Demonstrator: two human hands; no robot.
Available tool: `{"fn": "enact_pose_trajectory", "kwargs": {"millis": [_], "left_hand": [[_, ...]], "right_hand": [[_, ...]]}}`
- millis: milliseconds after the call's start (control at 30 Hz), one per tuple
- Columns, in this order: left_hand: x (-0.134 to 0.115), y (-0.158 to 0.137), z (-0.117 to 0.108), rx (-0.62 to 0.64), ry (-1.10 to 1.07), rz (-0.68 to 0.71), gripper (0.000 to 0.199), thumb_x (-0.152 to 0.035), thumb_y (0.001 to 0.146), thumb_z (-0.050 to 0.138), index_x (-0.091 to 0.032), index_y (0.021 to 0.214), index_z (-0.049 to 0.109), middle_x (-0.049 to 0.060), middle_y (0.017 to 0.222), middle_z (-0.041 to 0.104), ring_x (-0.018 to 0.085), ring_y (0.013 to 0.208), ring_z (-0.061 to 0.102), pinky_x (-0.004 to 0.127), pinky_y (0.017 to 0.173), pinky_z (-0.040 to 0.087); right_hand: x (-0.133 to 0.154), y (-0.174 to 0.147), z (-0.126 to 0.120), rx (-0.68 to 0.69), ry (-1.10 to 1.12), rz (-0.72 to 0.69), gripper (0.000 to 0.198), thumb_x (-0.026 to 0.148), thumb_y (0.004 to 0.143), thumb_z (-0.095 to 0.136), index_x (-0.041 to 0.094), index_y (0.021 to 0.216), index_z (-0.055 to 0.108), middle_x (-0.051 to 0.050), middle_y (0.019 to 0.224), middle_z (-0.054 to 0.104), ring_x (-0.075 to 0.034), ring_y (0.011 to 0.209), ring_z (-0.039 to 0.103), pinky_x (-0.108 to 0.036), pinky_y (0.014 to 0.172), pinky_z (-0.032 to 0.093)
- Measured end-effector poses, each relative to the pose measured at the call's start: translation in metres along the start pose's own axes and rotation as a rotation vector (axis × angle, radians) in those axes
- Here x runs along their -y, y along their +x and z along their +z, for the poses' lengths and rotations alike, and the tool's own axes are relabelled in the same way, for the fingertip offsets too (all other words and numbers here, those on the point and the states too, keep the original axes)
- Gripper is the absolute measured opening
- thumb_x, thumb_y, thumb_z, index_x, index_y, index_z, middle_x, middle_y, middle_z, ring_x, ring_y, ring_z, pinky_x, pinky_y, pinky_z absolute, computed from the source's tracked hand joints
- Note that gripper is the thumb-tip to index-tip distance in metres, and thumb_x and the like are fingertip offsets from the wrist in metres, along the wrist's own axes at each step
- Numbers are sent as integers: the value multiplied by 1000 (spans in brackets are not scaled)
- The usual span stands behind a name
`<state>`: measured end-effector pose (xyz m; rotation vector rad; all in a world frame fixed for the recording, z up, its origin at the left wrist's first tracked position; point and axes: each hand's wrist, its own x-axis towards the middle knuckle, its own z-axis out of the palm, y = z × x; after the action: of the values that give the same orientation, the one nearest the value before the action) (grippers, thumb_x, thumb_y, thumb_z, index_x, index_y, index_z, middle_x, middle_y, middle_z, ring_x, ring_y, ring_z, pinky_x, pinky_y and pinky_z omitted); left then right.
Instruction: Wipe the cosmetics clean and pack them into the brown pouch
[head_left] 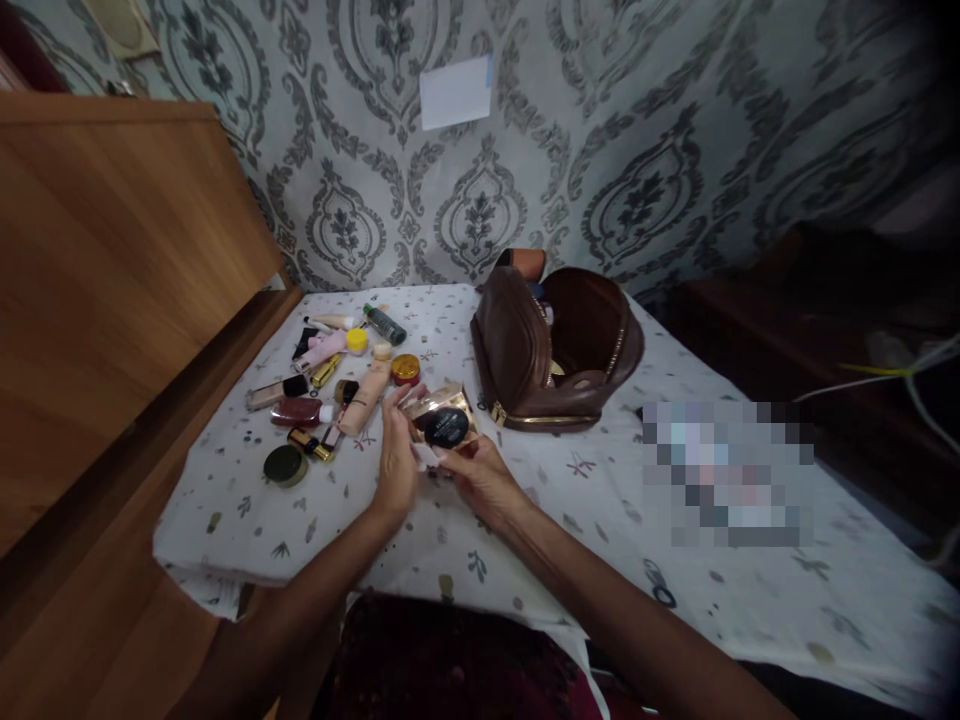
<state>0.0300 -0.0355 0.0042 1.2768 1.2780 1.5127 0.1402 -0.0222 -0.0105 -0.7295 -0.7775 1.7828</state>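
A small gold box with a round black label (447,427) is held between my two hands, just above the table. My left hand (396,450) grips its left side with the fingers curled around the edge. The thumb and fingers of my right hand (484,477) pinch its lower right corner. To the left of my hands lie a beige tube (365,397), a small jar with a gold lid (406,370), a bottle of dark red liquid (298,411) and a dark green-lidded jar (285,465). A brown bag (517,345) stands unzipped beyond my right hand.
More cosmetics lie at the back left, among them a green bottle (385,324) and a yellow-lidded jar (356,341). A blurred-out object (724,475) lies on the right of the patterned tablecloth (525,560). A wooden cabinet (135,250) borders the left side.
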Motion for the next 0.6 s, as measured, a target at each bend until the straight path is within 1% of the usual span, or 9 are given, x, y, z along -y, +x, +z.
{"fn": "enact_pose_trajectory", "kwargs": {"millis": [33, 100, 167, 233, 333, 400, 467, 533, 600], "left_hand": [[0, -4, 1, 20, 19, 3, 62, -64, 97, 21, -21, 139, 36, 13, 145, 48, 27, 141, 39, 46, 116, 34], [0, -13, 2, 132, 54, 0, 57, -60, 95, 38, -22, 137, 37, 13, 144, 49, 29, 140, 39, 45, 117, 34], [1, -19, 1, 274, 69, -12, 50, -51, 93, 50, -25, 135, 38, 11, 141, 51, 29, 138, 43, 42, 116, 36], [2, -22, -3, 381, 59, -20, 47, -43, 91, 56, -26, 132, 40, 10, 140, 52, 29, 135, 45, 42, 116, 36], [1, -18, -17, 418, 52, -58, 50, -38, 88, 60, -24, 131, 40, 11, 137, 53, 30, 130, 50, 48, 113, 38], [-4, -10, -29, 325, 96, -89, 50, -40, 86, 62, -21, 128, 42, 12, 129, 58, 29, 121, 56, 49, 106, 43], [-15, 1, -40, 150, 185, -85, 42, -43, 87, 60, -20, 120, 47, 11, 119, 62, 27, 113, 59, 46, 102, 45], [-28, 13, -47, -16, 261, -18, 35, -47, 91, 54, -20, 114, 51, 9, 114, 64, 25, 113, 59, 42, 104, 43], [-41, 25, -48, -78, 315, 93, 35, -49, 96, 45, -20, 115, 54, 8, 116, 65, 24, 117, 57, 40, 107, 40]], "right_hand": [[0, 1, 0, -30, 9, -2, 38, 29, 48, 92, 19, 77, 69, 2, 70, 69, -11, 59, 55, -24, 57, 40], [2, 2, -1, -112, 21, -10, 37, 32, 46, 93, 19, 70, 67, 3, 64, 67, -11, 56, 54, -24, 56, 40], [3, 2, -1, -165, 13, -10, 38, 33, 46, 93, 18, 70, 66, 2, 64, 67, -11, 57, 55, -25, 58, 42], [5, 2, -2, -176, 14, -9, 40, 33, 47, 93, 18, 74, 67, 2, 66, 68, -11, 58, 56, -24, 58, 43], [5, 1, -4, -160, 47, -22, 41, 35, 52, 91, 19, 81, 67, 2, 70, 68, -10, 57, 56, -23, 53, 42], [6, 1, -5, -156, 72, -36, 40, 35, 56, 90, 19, 84, 66, 2, 75, 69, -11, 61, 58, -22, 54, 43], [7, 1, -6, -126, 66, -41, 40, 33, 59, 89, 20, 90, 66, 2, 82, 71, -11, 67, 60, -20, 57, 45], [7, -1, -5, -48, 13, -26, 42, 32, 62, 87, 20, 96, 66, 1, 86, 71, -10, 68, 60, -19, 56, 44], [6, -4, -3, 73, -67, 9, 47, 32, 64, 86, 20, 105, 67, 1, 85, 70, -11, 68, 59, -19, 54, 43]]}}
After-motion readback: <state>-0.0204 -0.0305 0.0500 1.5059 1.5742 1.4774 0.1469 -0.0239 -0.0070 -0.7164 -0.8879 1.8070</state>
